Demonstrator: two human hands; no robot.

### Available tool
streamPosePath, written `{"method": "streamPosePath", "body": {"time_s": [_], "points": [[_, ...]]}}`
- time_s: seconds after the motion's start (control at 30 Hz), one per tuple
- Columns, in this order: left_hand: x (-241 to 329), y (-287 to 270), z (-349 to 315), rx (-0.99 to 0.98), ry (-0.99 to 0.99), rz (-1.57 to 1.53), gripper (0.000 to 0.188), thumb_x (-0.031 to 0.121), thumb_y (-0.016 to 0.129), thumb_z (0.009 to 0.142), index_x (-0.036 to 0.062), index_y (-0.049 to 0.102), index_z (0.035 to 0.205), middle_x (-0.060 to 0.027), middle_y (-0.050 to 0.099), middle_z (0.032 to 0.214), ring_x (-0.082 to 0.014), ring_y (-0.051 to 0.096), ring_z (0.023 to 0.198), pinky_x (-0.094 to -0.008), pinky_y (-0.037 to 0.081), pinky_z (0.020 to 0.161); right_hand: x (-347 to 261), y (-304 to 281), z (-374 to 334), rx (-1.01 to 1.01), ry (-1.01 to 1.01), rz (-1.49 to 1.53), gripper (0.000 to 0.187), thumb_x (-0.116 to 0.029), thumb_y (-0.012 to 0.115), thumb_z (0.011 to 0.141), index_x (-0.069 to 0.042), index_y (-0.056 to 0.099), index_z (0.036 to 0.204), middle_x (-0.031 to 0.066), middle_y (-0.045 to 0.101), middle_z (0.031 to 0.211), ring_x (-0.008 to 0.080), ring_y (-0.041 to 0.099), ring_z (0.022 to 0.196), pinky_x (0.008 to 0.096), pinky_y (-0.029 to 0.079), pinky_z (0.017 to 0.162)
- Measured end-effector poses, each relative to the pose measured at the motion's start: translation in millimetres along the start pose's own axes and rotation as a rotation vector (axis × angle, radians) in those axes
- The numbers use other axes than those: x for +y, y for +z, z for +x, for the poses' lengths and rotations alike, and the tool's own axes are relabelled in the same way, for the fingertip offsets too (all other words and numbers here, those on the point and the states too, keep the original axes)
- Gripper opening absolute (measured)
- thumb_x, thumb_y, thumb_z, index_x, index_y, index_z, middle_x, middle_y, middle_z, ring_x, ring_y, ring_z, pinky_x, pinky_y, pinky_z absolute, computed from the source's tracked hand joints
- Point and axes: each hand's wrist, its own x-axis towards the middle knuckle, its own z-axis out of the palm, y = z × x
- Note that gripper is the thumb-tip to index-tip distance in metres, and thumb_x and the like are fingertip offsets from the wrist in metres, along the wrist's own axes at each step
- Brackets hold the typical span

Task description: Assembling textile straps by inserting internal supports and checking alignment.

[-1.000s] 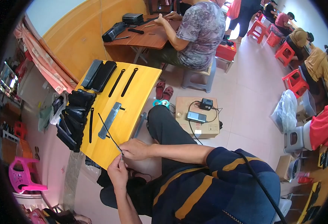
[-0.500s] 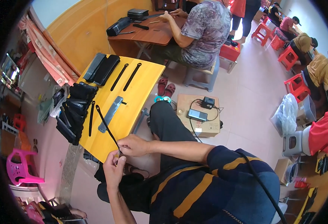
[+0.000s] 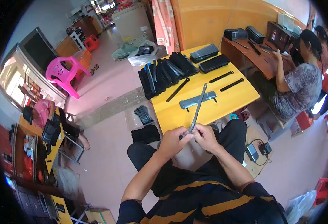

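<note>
Just off the near edge of the yellow table [image 3: 171, 120], both my hands are closed on one long, narrow black strap [image 3: 199, 105]. Its rounded free end reaches up and away over the table. My left hand [image 3: 174, 141] pinches the lower end, and my right hand [image 3: 206, 137] grips it right alongside; the part between the fingers is mostly hidden. Beyond the hands lies a flat grey plastic sleeve [image 3: 189, 102], with small dark tips showing at its edge. Farther back a single black strap [image 3: 178, 90] lies to the left, and two more straps [image 3: 232, 84] lie to the right.
Several black strap bundles [image 3: 167, 74] line the table's far left, beside two dark packs [image 3: 214, 63]. Below the left edge are more black bundles [image 3: 145, 134]. A co-worker [image 3: 296, 86] sits at a brown table [image 3: 248, 56] on the right. A pink chair [image 3: 65, 71] stands left.
The view has swung left, so the table now sits in front of me. Both hands still grip a strap, whose free end now points up and slightly right instead of left.
</note>
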Motion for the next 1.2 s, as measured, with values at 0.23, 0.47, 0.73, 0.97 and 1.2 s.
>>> {"method": "streamPosePath", "body": {"time_s": [0.23, 0.47, 0.73, 0.97, 1.2], "points": [[6.0, -15.1, 4.0, -0.209, 0.102, -0.191, 0.027, 0.026, 0.074, 0.094, 0.0013, 0.063, 0.091, -0.0106, 0.061, 0.073, -0.0192, 0.057, 0.068, -0.0343, 0.047, 0.065, -2.4, -7.0, -6.5, -0.215, 0.105, 0.26, 0.015, -0.014, 0.058, 0.1, -0.002, 0.065, 0.093, 0.0033, 0.056, 0.065, 0.0109, 0.051, 0.06, 0.0301, 0.043, 0.056], [12.2, -18.6, 6.0, -0.301, 0.143, 0.035, 0.019, 0.019, 0.068, 0.094, 0.0015, 0.063, 0.091, -0.0182, 0.064, 0.08, -0.034, 0.064, 0.074, -0.0399, 0.05, 0.069, -11.2, -19.3, -9.2, -0.342, 0.22, 0.358, 0.018, -0.019, 0.057, 0.102, -0.004, 0.066, 0.099, -0.0028, 0.051, 0.066, 0.0064, 0.049, 0.063, 0.0267, 0.041, 0.058], [13.5, -5.0, -2.0, -0.244, 0.2, 0.034, 0.013, 0.014, 0.066, 0.091, 0.0026, 0.062, 0.087, -0.0178, 0.065, 0.078, -0.0338, 0.065, 0.07, -0.0407, 0.049, 0.064, -9.4, -14.1, -29.4, -0.288, 0.142, 0.477, 0.015, -0.013, 0.054, 0.102, -0.004, 0.066, 0.099, -0.0035, 0.051, 0.074, 0.005, 0.045, 0.069, 0.0248, 0.038, 0.062], [11.1, -2.1, -12.6, -0.386, -0.055, -0.591, 0.019, 0.012, 0.067, 0.092, 0.0048, 0.058, 0.077, 0.0004, 0.053, 0.061, -0.0064, 0.047, 0.057, -0.0243, 0.039, 0.056, -23.5, -21.0, -38.7, -0.377, 0.131, 0.652, 0.014, -0.013, 0.052, 0.104, -0.005, 0.063, 0.098, -0.0062, 0.051, 0.074, 0.0031, 0.045, 0.067, 0.0228, 0.037, 0.061], [12.1, 7.9, -19.0, -0.244, -0.088, -0.613, 0.022, 0.012, 0.063, 0.096, 0.0051, 0.058, 0.076, 0.0021, 0.06, 0.067, -0.0049, 0.054, 0.061, -0.0229, 0.044, 0.056, -22.6, -11.5, -37.0, -0.354, 0.171, 0.715, 0.032, -0.035, 0.048, 0.111, -0.006, 0.056, 0.102, -0.0015, 0.053, 0.08, 0.0071, 0.051, 0.064, 0.0248, 0.043, 0.061]]}}
